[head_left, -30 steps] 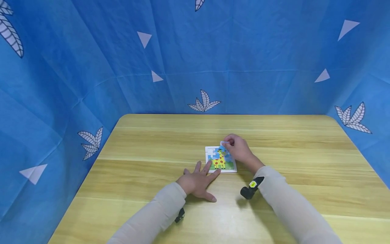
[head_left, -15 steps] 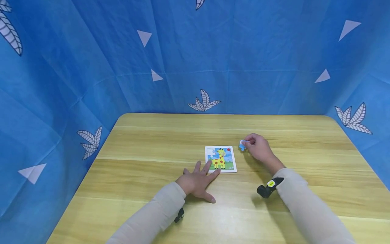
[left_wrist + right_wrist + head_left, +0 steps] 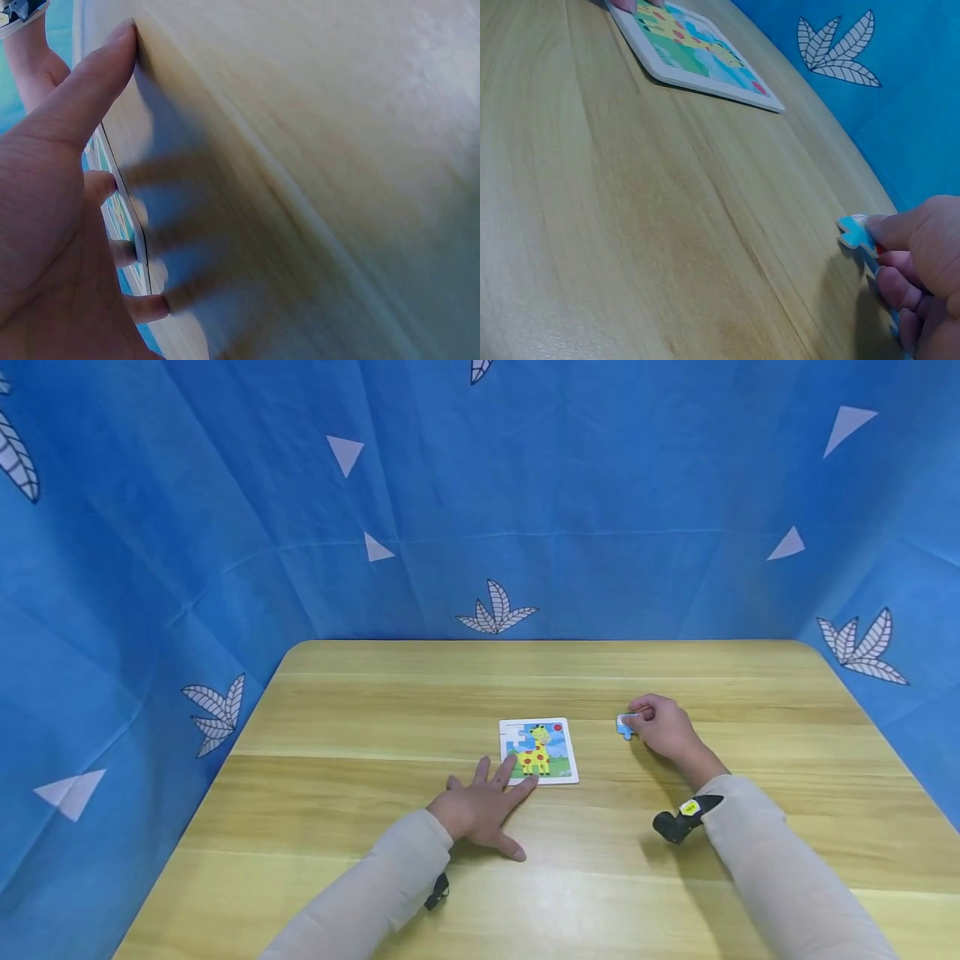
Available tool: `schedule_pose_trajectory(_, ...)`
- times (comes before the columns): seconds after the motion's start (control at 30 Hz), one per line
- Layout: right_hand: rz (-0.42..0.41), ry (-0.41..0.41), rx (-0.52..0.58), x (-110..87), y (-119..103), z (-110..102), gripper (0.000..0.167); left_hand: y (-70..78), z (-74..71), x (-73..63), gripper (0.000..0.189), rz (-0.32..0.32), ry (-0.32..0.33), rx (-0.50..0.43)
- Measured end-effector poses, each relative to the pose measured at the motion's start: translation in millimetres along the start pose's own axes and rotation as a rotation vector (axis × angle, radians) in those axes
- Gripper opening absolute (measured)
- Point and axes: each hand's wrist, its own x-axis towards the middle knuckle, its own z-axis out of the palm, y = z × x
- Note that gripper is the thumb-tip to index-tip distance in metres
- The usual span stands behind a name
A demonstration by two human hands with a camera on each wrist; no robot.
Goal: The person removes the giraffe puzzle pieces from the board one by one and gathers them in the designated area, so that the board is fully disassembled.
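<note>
- The left hand (image 3: 483,810) lies palm down with its fingers spread wide and nearly straight; it grips nothing.
- Two of its fingertips rest on the near left part of the puzzle (image 3: 573,767), while its thumb reaches out over the table (image 3: 360,718), nearer the person.
- The puzzle lies flat on the table, a little right of the middle of the head view, with a pale rim around its picture.
- That picture shows a yellow giraffe (image 3: 542,758) with red spots, standing on green under blue sky.
- A red dot (image 3: 557,727) sits in the puzzle's far right corner; a white patch (image 3: 513,734), edged like jigsaw work, shows in the far left one.
- The right hand (image 3: 666,727) has its fingers bent and pinches a blue piece (image 3: 623,724) between thumb and fingers.
- This piece is to the right of the puzzle, apart from it and about level with its far edge; whether it touches the table, one cannot tell.
- Both arms wear pale sleeves (image 3: 795,868), and a black camera (image 3: 678,824) with a yellow label is at the right wrist.
- Blue cloth (image 3: 600,468) printed with white leaves and triangles hangs around the table.
</note>
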Motion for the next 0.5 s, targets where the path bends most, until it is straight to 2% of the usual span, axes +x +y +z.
schedule_pose_trajectory(0.2,-0.007,-0.003,-0.015,1.3,-1.9,1.2,0.031,-0.7,-0.3,-1.3,0.103,0.003,0.007,0.003)
schedule_pose_trajectory(0.5,-0.041,0.057,-0.058,1.7,2.6,8.1,0.027,-0.8,-1.0,-0.7,0.103,0.002,0.003,0.007)
